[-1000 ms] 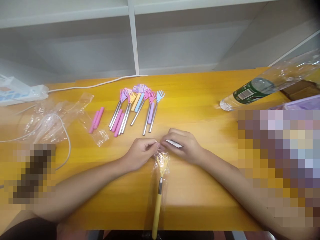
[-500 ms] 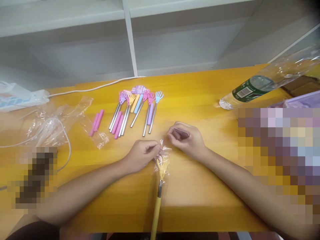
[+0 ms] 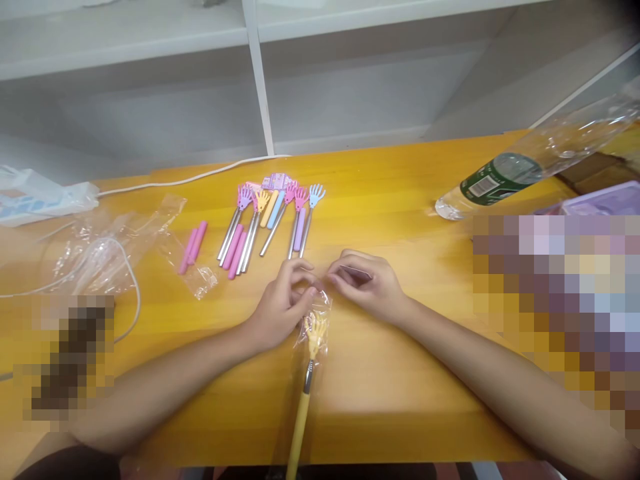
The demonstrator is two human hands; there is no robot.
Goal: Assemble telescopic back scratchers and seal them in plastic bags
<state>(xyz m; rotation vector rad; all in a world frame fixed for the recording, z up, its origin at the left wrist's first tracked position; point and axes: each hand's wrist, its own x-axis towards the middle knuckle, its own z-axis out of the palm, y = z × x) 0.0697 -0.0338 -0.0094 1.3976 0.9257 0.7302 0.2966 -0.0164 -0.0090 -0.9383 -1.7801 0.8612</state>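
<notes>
A yellow back scratcher [image 3: 301, 417] with a hand-shaped head lies inside a clear plastic bag [image 3: 324, 303], its handle pointing toward me. My left hand [image 3: 281, 303] is at the bag's top end, fingers curled and thumb against the plastic, closed on it. Just right of the bag's mouth is my right hand [image 3: 373, 285], its thumb and index finger together. A small white card [image 3: 356, 272] is tucked in that curled hand. Farther back lie several back scratcher rods with hand-shaped heads, such as a blue one [image 3: 316, 195], and loose pink handle sleeves [image 3: 199, 241].
Crumpled clear bags [image 3: 100, 260] and a white cable lie at the left, near a white power strip [image 3: 45, 195]. A green-labelled bottle [image 3: 493, 183] lies at the back right, before a purple box [image 3: 600, 199]. Shelf panels [image 3: 350, 87] rise behind the table [image 3: 400, 400].
My right hand moved away from the bag's mouth, then came back close to it. My left hand's index finger has lifted from the thumb, and the bagged scratcher has shifted slightly left.
</notes>
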